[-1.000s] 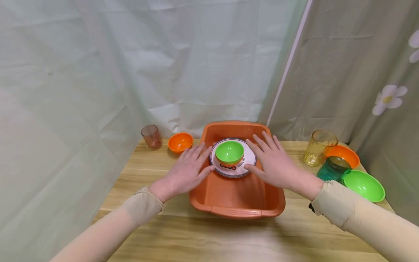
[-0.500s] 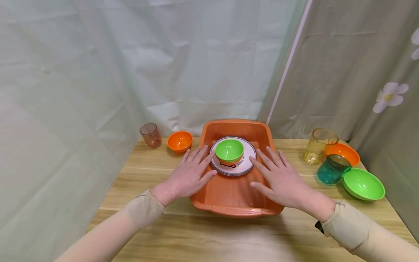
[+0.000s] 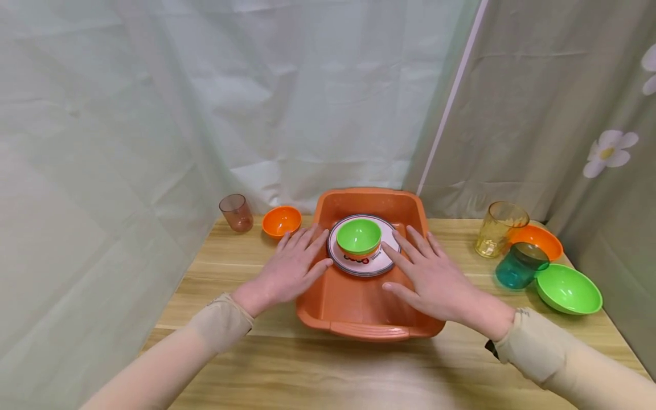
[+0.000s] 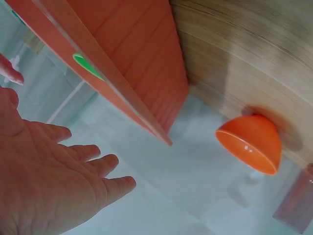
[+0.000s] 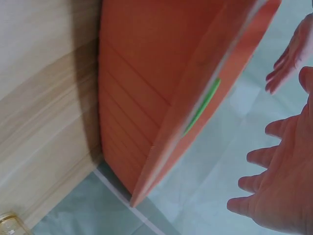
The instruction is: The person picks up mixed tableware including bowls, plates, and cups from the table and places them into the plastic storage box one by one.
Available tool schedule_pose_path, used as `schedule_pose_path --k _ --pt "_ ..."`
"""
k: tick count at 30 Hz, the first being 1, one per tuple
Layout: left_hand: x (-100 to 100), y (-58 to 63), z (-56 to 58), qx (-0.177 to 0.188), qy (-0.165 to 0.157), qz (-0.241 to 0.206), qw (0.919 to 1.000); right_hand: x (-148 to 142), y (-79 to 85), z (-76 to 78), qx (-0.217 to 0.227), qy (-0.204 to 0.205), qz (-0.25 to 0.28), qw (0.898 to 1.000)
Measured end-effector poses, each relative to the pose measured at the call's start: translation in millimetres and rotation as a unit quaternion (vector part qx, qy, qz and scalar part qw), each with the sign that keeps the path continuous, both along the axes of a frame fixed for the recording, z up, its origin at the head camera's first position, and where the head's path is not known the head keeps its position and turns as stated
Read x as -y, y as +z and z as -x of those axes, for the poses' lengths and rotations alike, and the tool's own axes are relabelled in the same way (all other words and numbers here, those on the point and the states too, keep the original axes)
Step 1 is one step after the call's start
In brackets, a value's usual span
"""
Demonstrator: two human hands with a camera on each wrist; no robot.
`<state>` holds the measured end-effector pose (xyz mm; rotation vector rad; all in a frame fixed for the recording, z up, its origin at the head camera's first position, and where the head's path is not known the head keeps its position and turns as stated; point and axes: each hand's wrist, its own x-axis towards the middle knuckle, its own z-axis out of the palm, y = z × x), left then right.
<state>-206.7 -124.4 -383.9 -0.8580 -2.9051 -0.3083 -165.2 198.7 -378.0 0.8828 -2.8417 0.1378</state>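
Observation:
An orange-brown plastic basin stands on the wooden table. Inside it lies a white plate with a dark rim and printed lettering. On the plate a green bowl sits in an orange bowl, mostly hidden beneath it. My left hand hovers over the basin's left side, palm down, fingers spread. Over the right side hangs my right hand, its fingers likewise spread and holding nothing. Both wrist views show the hands above the basin's rim, apart from its walls.
Left of the basin are a reddish clear cup and an orange bowl. To the right stand a yellow clear cup, a teal cup, another orange bowl and a green bowl. Curtains enclose the table.
Both hands stay spread above the basin. My right hand first drew back toward me and rightward, then shifted slightly left again. The left hand moved only a little. The dishes stay put.

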Motion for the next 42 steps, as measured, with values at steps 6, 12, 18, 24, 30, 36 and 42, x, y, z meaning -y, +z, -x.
schedule_pose_path --k 6,12,18,24,30,36,42 --pt "15.5 -1.2 17.3 0.029 0.034 -0.033 0.9984 12.3 7.3 4.0 -0.012 0.024 -0.003 1.000" --pt "39.6 -13.7 42.5 0.043 0.072 -0.065 0.9944 27.4 11.6 12.0 -0.014 0.041 -0.013 0.999" --pt "63.8 -16.4 56.8 0.103 0.115 -0.112 0.9817 40.9 12.6 21.1 -0.005 0.047 -0.022 0.999" --pt "85.2 -23.6 69.6 0.173 0.154 -0.171 0.9577 53.7 12.3 29.4 -0.001 0.053 -0.029 0.998" --pt "98.8 -32.6 80.8 0.202 0.180 -0.205 0.9408 68.8 16.6 33.2 0.002 0.058 -0.050 0.997" --pt "107.3 -41.5 89.2 0.231 0.209 -0.223 0.9236 85.6 19.2 37.5 0.023 0.066 -0.063 0.996" --pt "111.5 -49.0 96.9 0.247 0.225 -0.286 0.8980 101.9 19.0 46.2 0.018 0.067 -0.073 0.995"
